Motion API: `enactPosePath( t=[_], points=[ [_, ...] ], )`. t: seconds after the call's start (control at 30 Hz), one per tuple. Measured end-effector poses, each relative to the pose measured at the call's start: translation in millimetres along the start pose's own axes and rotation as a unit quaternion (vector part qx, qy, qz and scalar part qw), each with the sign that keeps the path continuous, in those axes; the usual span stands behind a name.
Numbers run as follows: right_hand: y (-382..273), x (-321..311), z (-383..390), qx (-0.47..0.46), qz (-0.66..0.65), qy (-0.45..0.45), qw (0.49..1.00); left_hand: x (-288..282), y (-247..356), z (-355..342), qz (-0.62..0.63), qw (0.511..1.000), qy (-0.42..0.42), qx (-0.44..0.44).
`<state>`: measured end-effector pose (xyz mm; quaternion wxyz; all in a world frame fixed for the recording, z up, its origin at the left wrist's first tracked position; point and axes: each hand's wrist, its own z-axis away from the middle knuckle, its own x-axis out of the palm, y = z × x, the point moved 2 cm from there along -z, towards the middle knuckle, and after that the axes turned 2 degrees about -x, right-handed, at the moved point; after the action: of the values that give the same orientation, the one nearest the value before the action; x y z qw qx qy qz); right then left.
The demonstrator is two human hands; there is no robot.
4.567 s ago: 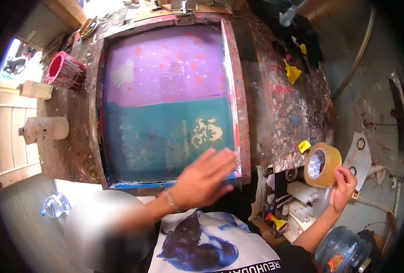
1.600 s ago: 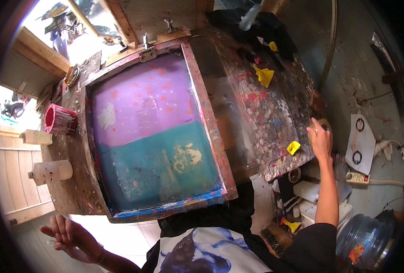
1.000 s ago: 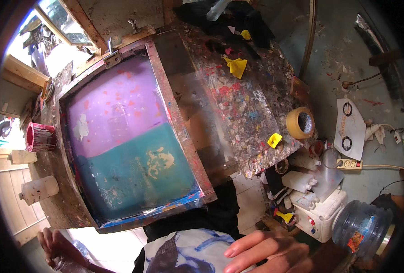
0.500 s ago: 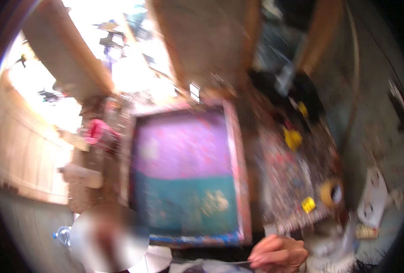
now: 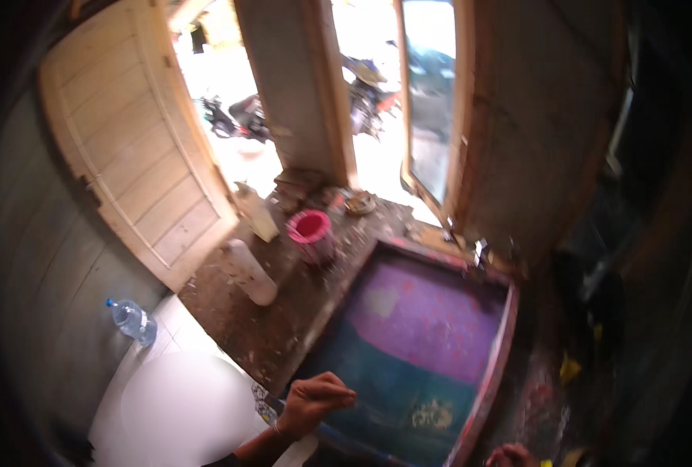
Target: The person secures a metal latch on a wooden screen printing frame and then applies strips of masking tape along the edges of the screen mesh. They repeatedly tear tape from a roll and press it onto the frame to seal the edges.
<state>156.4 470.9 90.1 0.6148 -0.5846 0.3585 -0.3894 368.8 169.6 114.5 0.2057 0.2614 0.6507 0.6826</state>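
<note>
The screen frame (image 5: pixel 431 342) lies flat on the worktop (image 5: pixel 283 327), its long axis running from the near edge away toward the window. The left hand (image 5: pixel 315 401) is curled in a narrow grip at the frame's near-left corner, touching it. Only the knuckles of the right hand (image 5: pixel 513 455) show at the near-right corner; its grip cannot be told.

Red cup (image 5: pixel 309 227), white bottle (image 5: pixel 250 272), clear water bottle (image 5: pixel 132 320), wooden shutter (image 5: pixel 139 132).
</note>
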Motion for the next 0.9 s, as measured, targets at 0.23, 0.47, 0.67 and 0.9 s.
enactPosePath(
  t=[0.23, 0.47, 0.67, 0.9],
  points=[
    [15, -17, 11, 0.007, -0.05, 0.018, 0.999, 4, -49, 13, -0.062, 0.984, -0.017, -0.165],
    [15, -14, 35, 0.106, 0.048, 0.045, 0.992, 3, -62, 13, -0.105, 0.976, -0.088, -0.167],
    [39, 6, 28, 0.158, 0.135, 0.012, 0.978, -11, -75, 8, -0.111, 0.977, -0.07, -0.168],
    [50, 26, 18, 0.068, 0.302, -0.059, 0.949, -23, -86, 11, -0.262, 0.941, -0.127, -0.174]
  ],
)
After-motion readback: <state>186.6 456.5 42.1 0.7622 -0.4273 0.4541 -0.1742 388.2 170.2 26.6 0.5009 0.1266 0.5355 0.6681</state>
